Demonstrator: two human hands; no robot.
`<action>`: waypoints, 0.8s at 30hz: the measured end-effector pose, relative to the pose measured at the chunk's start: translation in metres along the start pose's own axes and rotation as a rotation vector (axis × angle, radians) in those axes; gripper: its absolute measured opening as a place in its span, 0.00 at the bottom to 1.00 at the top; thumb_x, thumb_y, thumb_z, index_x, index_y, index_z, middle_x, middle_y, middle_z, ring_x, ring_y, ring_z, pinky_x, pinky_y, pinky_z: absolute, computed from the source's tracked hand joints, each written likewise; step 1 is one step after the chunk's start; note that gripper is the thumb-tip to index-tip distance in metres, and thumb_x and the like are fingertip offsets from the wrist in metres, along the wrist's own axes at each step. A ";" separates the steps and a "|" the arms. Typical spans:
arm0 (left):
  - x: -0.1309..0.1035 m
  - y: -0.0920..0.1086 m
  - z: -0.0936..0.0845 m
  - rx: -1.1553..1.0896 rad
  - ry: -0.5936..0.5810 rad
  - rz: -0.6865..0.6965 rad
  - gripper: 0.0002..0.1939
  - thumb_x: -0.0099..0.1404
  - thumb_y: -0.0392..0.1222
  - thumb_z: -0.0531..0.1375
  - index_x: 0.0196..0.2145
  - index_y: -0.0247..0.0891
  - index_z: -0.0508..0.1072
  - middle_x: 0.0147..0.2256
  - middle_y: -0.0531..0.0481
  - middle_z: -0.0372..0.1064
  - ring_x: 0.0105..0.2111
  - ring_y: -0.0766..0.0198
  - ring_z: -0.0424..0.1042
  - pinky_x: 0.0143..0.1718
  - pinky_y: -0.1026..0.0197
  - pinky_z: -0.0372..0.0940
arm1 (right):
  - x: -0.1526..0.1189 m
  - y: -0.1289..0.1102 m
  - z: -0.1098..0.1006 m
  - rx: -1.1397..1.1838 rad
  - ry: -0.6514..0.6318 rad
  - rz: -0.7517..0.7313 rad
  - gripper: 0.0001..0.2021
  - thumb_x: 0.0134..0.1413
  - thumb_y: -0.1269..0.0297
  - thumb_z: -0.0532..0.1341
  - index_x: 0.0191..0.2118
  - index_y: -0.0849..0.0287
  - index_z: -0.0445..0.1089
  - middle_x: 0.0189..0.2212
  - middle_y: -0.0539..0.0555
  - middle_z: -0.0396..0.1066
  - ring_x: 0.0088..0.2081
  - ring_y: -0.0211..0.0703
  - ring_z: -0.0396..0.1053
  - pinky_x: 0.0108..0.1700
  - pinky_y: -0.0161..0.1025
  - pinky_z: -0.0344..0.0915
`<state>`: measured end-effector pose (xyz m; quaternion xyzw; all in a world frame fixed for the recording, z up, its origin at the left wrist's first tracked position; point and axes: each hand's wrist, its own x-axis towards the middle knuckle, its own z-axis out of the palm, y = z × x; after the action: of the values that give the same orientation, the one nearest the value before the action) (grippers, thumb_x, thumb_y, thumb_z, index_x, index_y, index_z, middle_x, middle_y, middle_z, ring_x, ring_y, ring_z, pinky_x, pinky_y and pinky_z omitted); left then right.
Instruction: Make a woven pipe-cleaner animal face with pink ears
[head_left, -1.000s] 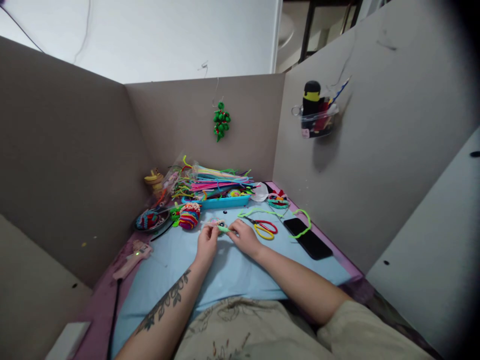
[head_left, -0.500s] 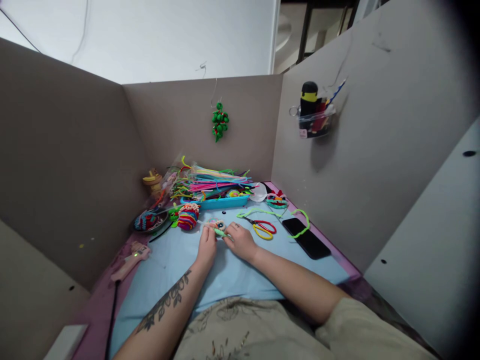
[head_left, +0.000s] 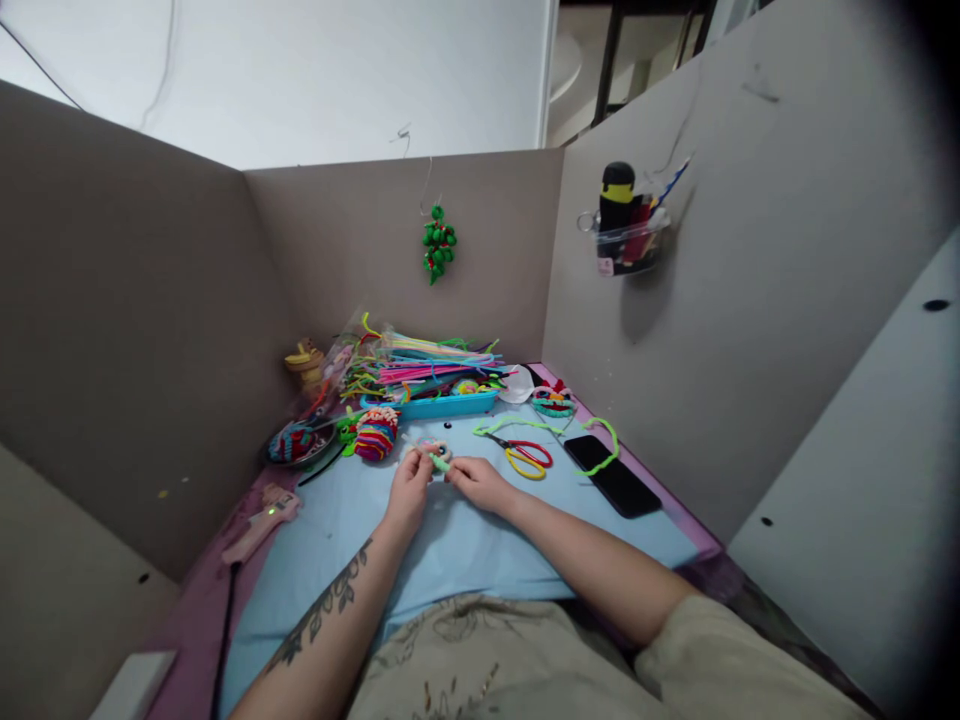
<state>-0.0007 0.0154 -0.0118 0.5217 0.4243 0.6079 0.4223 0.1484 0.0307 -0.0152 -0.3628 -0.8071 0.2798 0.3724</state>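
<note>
A short, thick piece of light green pipe cleaner point(head_left: 440, 463) spans the gap between my two hands. My left hand point(head_left: 409, 486) pinches its left end, and my right hand point(head_left: 478, 484) has its fingertips closed on the right end. Just behind them lies a small pale pink and white fuzzy figure point(head_left: 433, 447), partly covered by my fingers. Scissors point(head_left: 529, 458) with one red and one yellow handle lie to the right of my right hand. Left of my left hand stands a striped, multicoloured fuzzy piece point(head_left: 376, 434).
A blue tray point(head_left: 450, 405) piled with pipe cleaners point(head_left: 442, 365) stands at the back. A black phone point(head_left: 613, 476) lies right, under a bright green strand point(head_left: 616, 440). At left are a pink glue gun point(head_left: 264, 522) and a round dish point(head_left: 300, 450). Grey panels surround the table.
My left hand has shifted slightly left and down, its fingers curling more. My right hand's fingers have drawn together on the green piece, which shows more between the hands.
</note>
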 end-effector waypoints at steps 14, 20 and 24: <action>0.005 -0.015 0.002 -0.104 0.065 -0.076 0.21 0.55 0.58 0.57 0.33 0.35 0.70 0.25 0.52 0.66 0.23 0.70 0.62 0.24 0.67 0.56 | 0.001 -0.004 0.005 -0.320 0.250 -0.055 0.06 0.49 0.68 0.59 0.24 0.58 0.63 0.23 0.48 0.62 0.28 0.37 0.59 0.30 0.32 0.52; 0.007 -0.016 0.000 -0.136 0.065 -0.109 0.22 0.55 0.58 0.58 0.35 0.34 0.71 0.29 0.49 0.69 0.26 0.66 0.67 0.26 0.66 0.59 | 0.001 -0.005 0.004 -0.260 0.239 -0.042 0.03 0.49 0.66 0.60 0.27 0.59 0.66 0.25 0.49 0.65 0.29 0.37 0.60 0.31 0.32 0.54; 0.004 -0.010 0.000 -0.119 0.006 -0.097 0.21 0.54 0.55 0.60 0.35 0.33 0.72 0.29 0.47 0.70 0.27 0.65 0.68 0.29 0.64 0.61 | 0.001 -0.006 -0.001 -0.050 0.080 -0.110 0.07 0.53 0.64 0.57 0.36 0.58 0.69 0.30 0.50 0.68 0.31 0.37 0.63 0.33 0.32 0.57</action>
<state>-0.0007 0.0221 -0.0199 0.4725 0.4135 0.6125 0.4802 0.1464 0.0280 -0.0098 -0.3380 -0.8171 0.2239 0.4098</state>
